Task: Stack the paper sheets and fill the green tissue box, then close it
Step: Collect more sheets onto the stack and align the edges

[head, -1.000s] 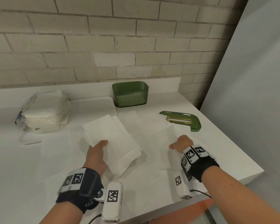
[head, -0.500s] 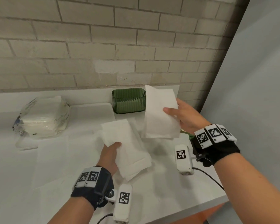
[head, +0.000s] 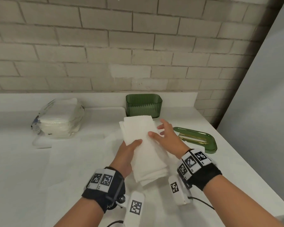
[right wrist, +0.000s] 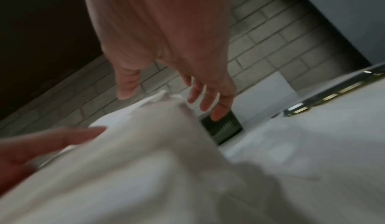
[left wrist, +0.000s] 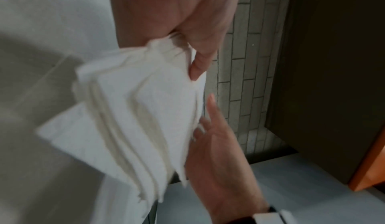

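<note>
Centre of head view: sheet carried a moment ago now lies on the stack [head: 144, 145]; left hand [head: 127, 154] grips it, thumb on top, right hand [head: 166, 138] loose-fingered alongside. Box [head: 143, 104] above, empty; lid [head: 197, 139] right. Left wrist view: stack edges uneven. Right wrist view: fingers [right wrist: 205, 99] spread, holding nothing. More sheets left to gather.

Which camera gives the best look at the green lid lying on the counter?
The head view: the green lid lies flat and whole, right of the right hand, its slot visible. The right wrist view catches only a blurred sliver at its right edge. The left wrist view does not show it.
</note>
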### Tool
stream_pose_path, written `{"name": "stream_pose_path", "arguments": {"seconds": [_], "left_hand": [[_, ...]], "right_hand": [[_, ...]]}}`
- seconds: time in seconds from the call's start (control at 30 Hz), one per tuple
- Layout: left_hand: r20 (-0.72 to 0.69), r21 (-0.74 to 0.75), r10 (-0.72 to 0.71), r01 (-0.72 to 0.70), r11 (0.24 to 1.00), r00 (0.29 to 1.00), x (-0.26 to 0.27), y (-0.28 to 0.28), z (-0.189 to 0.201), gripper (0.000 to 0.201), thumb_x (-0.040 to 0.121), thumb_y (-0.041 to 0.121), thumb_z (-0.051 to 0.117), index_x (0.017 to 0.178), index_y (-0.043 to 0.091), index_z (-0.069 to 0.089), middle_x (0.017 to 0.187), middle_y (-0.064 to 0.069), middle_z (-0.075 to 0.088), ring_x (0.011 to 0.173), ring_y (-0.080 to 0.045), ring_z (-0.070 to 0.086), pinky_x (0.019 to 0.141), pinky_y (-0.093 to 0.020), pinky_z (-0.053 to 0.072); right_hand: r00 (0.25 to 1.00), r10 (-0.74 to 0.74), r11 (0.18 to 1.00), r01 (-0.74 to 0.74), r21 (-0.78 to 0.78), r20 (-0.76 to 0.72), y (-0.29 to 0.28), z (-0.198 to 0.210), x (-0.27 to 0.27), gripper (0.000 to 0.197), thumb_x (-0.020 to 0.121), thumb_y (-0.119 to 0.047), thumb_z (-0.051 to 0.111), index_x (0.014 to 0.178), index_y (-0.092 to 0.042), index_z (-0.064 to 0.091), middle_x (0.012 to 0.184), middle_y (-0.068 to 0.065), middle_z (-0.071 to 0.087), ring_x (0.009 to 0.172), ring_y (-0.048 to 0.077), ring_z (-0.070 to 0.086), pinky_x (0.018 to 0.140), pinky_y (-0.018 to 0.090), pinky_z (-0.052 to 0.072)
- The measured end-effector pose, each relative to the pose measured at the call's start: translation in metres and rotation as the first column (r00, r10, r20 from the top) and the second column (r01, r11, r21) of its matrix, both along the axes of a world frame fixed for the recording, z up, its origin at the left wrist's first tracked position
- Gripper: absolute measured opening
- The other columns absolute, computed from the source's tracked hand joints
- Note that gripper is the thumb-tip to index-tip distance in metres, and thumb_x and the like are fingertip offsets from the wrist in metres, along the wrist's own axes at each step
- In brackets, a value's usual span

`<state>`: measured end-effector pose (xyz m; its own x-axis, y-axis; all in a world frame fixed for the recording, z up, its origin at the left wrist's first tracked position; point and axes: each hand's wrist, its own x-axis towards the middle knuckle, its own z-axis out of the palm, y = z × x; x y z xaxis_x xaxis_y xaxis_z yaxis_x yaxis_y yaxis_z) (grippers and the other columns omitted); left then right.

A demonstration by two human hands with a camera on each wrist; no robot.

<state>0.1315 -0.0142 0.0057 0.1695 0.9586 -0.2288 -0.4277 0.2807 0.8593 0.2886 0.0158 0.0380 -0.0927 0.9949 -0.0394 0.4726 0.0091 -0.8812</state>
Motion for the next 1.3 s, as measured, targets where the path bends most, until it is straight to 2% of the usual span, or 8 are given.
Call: {"name": "stream_pose_path", "arguments": {"seconds": [0.07, 0.17, 0.33, 0.57, 0.8, 1.03, 1.2, 1.3], "left_hand": [[-0.003, 0.021, 0.007, -0.007, 1.0, 1.0, -0.002, 0.001, 0.001, 0.038, 0.092, 0.014, 0.055, 0.13, 0.01, 0.052, 0.121, -0.014, 0.065, 0.111, -0.033, 0.062, 0.096, -0.05, 0.048], [-0.036, 0.096, 0.012, -0.009, 0.995, 0.999, 0.003, 0.003, 0.003, 0.041, 0.088, 0.018, 0.061, 0.127, 0.009, 0.053, 0.12, -0.013, 0.066, 0.109, -0.032, 0.063, 0.091, -0.046, 0.052], [-0.255, 0.241, 0.105, -0.042, 0.97, 0.961, 0.019, 0.008, 0.012, 0.053, 0.07, 0.033, 0.071, 0.119, 0.016, 0.06, 0.108, -0.004, 0.071, 0.101, -0.023, 0.067, 0.09, -0.044, 0.054], [-0.434, 0.2, 0.064, 0.027, 0.979, 0.899, 0.011, 0.01, -0.001, 0.078, 0.051, 0.049, 0.079, 0.12, 0.019, 0.059, 0.112, -0.002, 0.07, 0.102, -0.019, 0.067, 0.09, -0.04, 0.054], [-0.439, 0.23, 0.166, -0.068, 0.971, 0.883, 0.014, 0.007, 0.004, 0.034, 0.082, 0.018, 0.071, 0.114, 0.018, 0.061, 0.105, -0.002, 0.07, 0.096, -0.017, 0.067, 0.084, -0.035, 0.056], [-0.505, 0.131, 0.055, 0.013, 0.991, 0.862, 0.015, 0.007, -0.013, 0.044, 0.078, 0.024, 0.075, 0.118, 0.011, 0.061, 0.109, -0.007, 0.069, 0.098, -0.02, 0.067, 0.08, -0.029, 0.055], [-0.464, 0.153, 0.141, -0.077, 0.985, 0.875, 0.018, 0.013, -0.003, 0.039, 0.082, 0.024, 0.071, 0.118, 0.011, 0.06, 0.109, -0.009, 0.069, 0.099, -0.025, 0.066, 0.088, -0.043, 0.054], [-0.462, 0.175, 0.133, -0.056, 0.983, 0.877, 0.024, 0.01, 0.001, 0.039, 0.079, 0.025, 0.074, 0.115, 0.015, 0.061, 0.108, -0.008, 0.069, 0.098, -0.022, 0.066, 0.085, -0.037, 0.055]], "right_hand": [[0.993, -0.008, 0.985, -0.012, -0.17, -0.116, 0.003, -0.005, 0.019, 0.086, 0.082, -0.044, 0.064, 0.147, -0.026, 0.012, 0.136, -0.002, 0.04, 0.124, 0.019, 0.043, 0.101, 0.036, 0.039], [0.941, 0.042, 0.943, -0.148, -0.297, -0.335, 0.004, -0.013, 0.037, 0.071, 0.081, -0.026, 0.071, 0.14, -0.016, 0.033, 0.125, 0.004, 0.058, 0.116, 0.023, 0.056, 0.103, 0.045, 0.042], [0.889, 0.189, 0.966, -0.244, -0.083, -0.418, 0.007, -0.007, 0.03, 0.043, 0.088, -0.005, 0.058, 0.13, -0.011, 0.048, 0.122, 0.009, 0.064, 0.113, 0.027, 0.061, 0.099, 0.049, 0.046], [0.916, 0.185, 0.963, -0.242, -0.122, -0.355, 0.005, -0.03, 0.032, 0.076, 0.067, -0.022, 0.075, 0.133, -0.019, 0.037, 0.126, 0.003, 0.059, 0.116, 0.02, 0.058, 0.1, 0.047, 0.046], [0.912, 0.209, 0.972, -0.232, -0.024, -0.353, 0.008, -0.021, 0.025, 0.053, 0.085, -0.002, 0.062, 0.131, -0.018, 0.042, 0.122, 0.001, 0.06, 0.112, 0.016, 0.06, 0.095, 0.037, 0.05], [0.949, 0.235, 0.958, -0.262, -0.112, -0.211, 0.006, -0.047, 0.028, 0.057, 0.082, -0.007, 0.067, 0.132, -0.017, 0.04, 0.125, 0.004, 0.059, 0.116, 0.019, 0.057, 0.101, 0.04, 0.046], [0.936, 0.229, 0.962, -0.26, -0.085, -0.268, 0.01, -0.032, 0.025, 0.054, 0.084, -0.01, 0.065, 0.13, -0.024, 0.04, 0.124, 0.002, 0.059, 0.113, 0.017, 0.058, 0.099, 0.041, 0.048], [0.926, 0.24, 0.96, -0.271, -0.068, -0.291, 0.009, -0.028, 0.023, 0.054, 0.085, -0.013, 0.065, 0.131, -0.024, 0.037, 0.127, 0.0, 0.056, 0.117, 0.016, 0.054, 0.103, 0.038, 0.044]]}}
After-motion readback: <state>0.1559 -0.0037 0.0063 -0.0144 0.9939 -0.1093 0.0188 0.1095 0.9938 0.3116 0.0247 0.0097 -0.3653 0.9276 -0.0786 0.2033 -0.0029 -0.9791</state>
